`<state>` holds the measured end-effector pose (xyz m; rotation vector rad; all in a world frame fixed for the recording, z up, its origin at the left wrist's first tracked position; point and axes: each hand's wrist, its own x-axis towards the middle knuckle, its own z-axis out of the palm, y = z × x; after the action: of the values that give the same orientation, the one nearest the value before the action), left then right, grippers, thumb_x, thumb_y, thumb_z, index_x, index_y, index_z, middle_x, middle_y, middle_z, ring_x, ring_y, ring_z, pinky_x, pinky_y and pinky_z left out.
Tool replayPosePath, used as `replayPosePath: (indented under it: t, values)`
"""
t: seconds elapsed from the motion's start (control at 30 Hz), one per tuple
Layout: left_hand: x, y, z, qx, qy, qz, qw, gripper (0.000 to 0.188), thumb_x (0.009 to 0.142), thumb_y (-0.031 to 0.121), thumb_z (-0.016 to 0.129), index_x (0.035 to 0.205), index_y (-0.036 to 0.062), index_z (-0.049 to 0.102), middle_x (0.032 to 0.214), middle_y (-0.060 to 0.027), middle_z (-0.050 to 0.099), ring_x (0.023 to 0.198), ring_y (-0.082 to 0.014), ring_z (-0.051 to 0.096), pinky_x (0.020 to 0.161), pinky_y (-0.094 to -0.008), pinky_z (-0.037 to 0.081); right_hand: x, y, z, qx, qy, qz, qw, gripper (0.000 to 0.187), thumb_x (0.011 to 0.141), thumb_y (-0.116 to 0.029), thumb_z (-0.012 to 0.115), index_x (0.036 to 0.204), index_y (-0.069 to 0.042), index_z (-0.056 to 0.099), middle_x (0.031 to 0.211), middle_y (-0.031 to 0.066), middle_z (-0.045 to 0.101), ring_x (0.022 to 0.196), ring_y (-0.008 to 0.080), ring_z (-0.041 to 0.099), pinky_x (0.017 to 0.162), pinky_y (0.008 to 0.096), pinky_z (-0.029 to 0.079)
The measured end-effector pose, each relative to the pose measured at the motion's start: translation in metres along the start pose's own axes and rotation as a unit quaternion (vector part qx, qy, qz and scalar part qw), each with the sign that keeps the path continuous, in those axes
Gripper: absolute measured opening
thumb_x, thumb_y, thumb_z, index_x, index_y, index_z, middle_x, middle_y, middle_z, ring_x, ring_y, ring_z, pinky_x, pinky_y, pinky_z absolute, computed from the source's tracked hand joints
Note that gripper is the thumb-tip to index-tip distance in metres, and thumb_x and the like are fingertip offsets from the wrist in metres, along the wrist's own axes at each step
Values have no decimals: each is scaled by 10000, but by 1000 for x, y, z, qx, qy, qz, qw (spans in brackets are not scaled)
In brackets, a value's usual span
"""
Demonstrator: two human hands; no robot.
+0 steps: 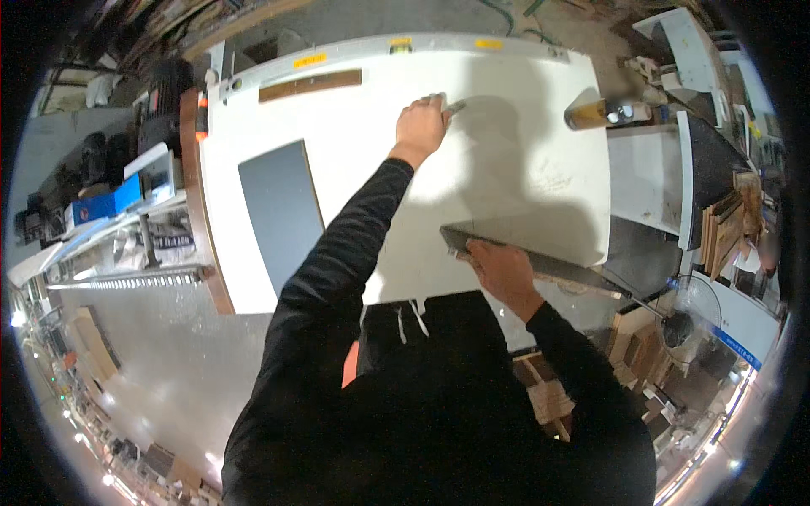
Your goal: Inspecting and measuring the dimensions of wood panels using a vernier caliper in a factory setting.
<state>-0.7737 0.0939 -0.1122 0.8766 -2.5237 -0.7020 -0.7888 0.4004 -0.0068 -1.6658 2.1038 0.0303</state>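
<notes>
My left hand [421,128] is closed over the middle of a white worktable [337,126], its fingers curled round a small grey metallic object [456,107] that I cannot name. Most of that object is hidden by the fingers. Close to the table's front edge, my right hand [504,271] grips the left end of a long, narrow grey board [548,263]. The board stretches away to the right, past the table's corner. To the left of my left forearm lies a flat grey panel [283,211] with a thin brown edge.
A long spirit level [354,57] runs along the far edge, with a brown wood strip [310,85] in front of it. An amber cylinder [588,115] lies at the right edge. Beyond the table stand a fan [688,314], stacked boards [720,229] and a left-hand shelf [118,223].
</notes>
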Motion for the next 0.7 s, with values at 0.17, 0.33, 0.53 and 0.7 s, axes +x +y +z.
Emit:
replayPosePath:
  t: [0.17,0.33,0.53,0.7]
  values:
    - [-51,55,-58,-131,-288,-15,949,537,1040,560,543,982,39,661,823,-212,685,759,-390,689,692,-519,525,-26,16,17,-45,122,8,991,278,956,-278,680,1202,-151,699,1024,80,746,748,210,731,633,396,582]
    - [-157,56,-65,-352,-578,-89,731,360,1122,343,537,1019,27,672,884,-45,677,810,-146,621,769,-337,528,-34,24,38,-30,268,-50,962,236,973,-252,648,1189,-174,703,1104,96,723,726,217,699,610,399,563]
    - [-153,57,-89,-454,-559,-118,684,353,1129,230,514,941,-29,663,858,-98,712,746,-174,661,682,-306,532,-20,22,38,65,329,-126,934,340,927,-299,689,1213,-117,655,1001,76,686,831,308,715,663,474,546]
    - [-144,103,-147,-489,-529,-77,689,411,1118,275,482,879,-23,632,804,-98,679,748,-220,662,687,-365,550,-45,6,-65,105,266,-110,952,402,893,-397,711,1181,-127,634,922,70,637,819,293,685,675,447,524]
